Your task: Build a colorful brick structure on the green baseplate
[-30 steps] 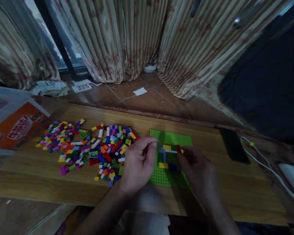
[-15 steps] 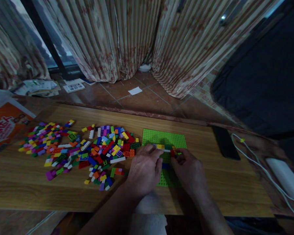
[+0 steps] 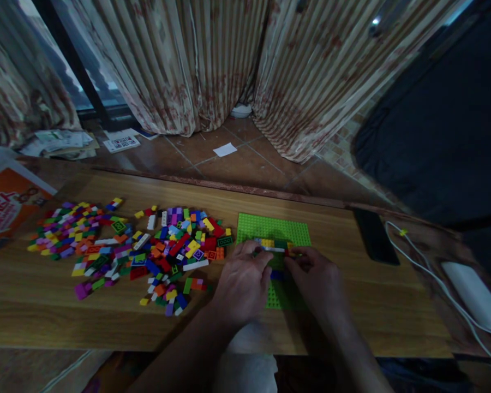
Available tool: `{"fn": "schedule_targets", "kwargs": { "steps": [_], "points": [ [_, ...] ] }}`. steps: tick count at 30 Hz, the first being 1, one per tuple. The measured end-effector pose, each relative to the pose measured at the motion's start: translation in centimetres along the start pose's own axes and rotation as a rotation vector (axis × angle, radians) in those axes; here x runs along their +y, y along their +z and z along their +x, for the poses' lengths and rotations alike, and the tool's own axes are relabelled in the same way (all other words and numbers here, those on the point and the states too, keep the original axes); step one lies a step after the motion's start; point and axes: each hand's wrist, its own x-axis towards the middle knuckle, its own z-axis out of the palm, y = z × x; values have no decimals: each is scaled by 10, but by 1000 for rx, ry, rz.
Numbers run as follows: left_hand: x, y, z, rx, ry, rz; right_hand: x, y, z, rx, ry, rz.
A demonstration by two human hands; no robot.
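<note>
A green studded baseplate (image 3: 272, 222) lies on the wooden table in front of me. On it stands a row of yellow and green toy bricks (image 3: 270, 243), with a white brick (image 3: 275, 249) along its near side. A blue brick (image 3: 277, 275) sits closer to me. My left hand (image 3: 241, 281) is closed at the row's left end, its fingers bent over the bricks and partly hiding them. At the right end, my right hand (image 3: 317, 275) pinches a small red brick (image 3: 287, 252), mostly covered by the fingertips.
Loose bricks of many colours lie in a wide heap (image 3: 175, 240) and a second pile (image 3: 71, 226) to the left. An orange and white bag (image 3: 12, 202) stands far left. At right are a black phone (image 3: 375, 236), a white cable (image 3: 423, 265) and a white device (image 3: 472, 289).
Both hands stay almost in place at the brick row, with the right fingers slightly shifted. The whole view has moved a little.
</note>
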Motion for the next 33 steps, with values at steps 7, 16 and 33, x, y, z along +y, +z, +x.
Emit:
{"fn": "schedule_targets", "kwargs": {
  "steps": [7, 16, 33],
  "points": [
    [-4, -4, 1, 2, -24, 18, 14, -9, 11, 12, 78, 2],
    [-6, -2, -1, 8, 10, 58, 17, -5, 13, -115, 92, 10],
    [-10, 1, 2, 3, 18, 79, 19, -2, 19, -149, 88, 83]
  ]
}}
